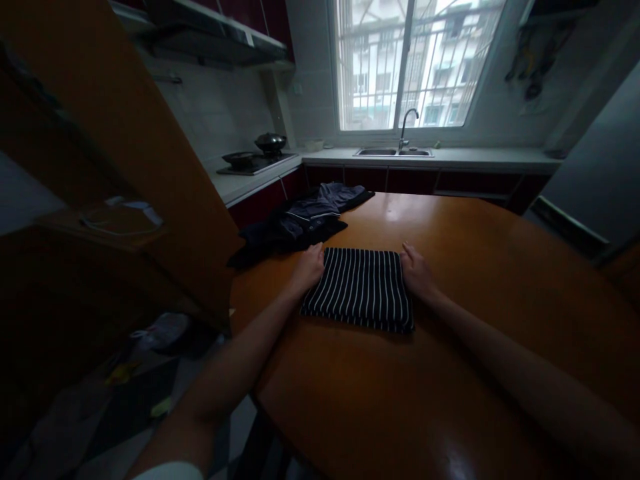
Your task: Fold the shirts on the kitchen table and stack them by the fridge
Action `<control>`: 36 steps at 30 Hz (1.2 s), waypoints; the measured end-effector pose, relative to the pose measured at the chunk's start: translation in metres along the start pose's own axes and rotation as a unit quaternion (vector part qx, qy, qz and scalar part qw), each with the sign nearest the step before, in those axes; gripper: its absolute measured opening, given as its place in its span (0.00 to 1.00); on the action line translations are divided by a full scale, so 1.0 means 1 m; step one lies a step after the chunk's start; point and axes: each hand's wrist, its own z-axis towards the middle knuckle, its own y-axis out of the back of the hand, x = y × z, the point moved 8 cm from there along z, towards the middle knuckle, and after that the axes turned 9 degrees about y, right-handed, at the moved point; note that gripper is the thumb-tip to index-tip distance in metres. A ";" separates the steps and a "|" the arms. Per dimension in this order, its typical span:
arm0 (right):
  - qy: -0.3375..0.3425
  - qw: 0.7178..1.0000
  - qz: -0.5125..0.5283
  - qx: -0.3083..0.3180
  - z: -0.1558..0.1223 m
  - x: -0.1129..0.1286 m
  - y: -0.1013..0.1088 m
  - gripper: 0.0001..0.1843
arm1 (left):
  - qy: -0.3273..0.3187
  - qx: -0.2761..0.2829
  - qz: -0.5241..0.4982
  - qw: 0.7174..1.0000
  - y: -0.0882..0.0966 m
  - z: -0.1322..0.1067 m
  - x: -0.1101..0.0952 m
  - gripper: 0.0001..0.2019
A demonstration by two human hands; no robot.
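A black piece of clothing with white stripes (361, 287) lies folded into a flat, near-rectangular bundle on the wooden table (480, 267). My left hand (310, 267) is closed at its far left corner, fingers on the edge. At the far right corner my right hand (416, 270) grips the opposite edge in the same way. The fingertips are partly hidden by the hands and the cloth. Behind my left hand, a loose heap of dark clothes (315, 210) lies crumpled along the table's left side.
Across the table runs a counter with a sink (377, 152) and tap under a window. A stove (257, 163) with pans stands at the back left. A wooden partition (165, 153) rises on the left, with shoes (165, 330) on the floor beside it. A refrigerator-like grey panel (595, 160) is at right.
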 end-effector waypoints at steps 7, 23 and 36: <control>0.174 0.956 -0.093 0.219 -0.054 0.074 -0.054 0.28 | -0.155 0.090 0.081 0.980 -0.047 -0.053 -0.056 0.31; -0.158 0.986 -0.013 0.044 -0.001 -0.044 0.008 0.08 | 0.110 0.130 -0.058 0.984 0.004 -0.004 0.047 0.16; -0.192 0.976 0.075 0.077 -0.003 -0.045 -0.007 0.21 | 0.136 0.212 -0.186 0.950 -0.012 -0.005 0.048 0.20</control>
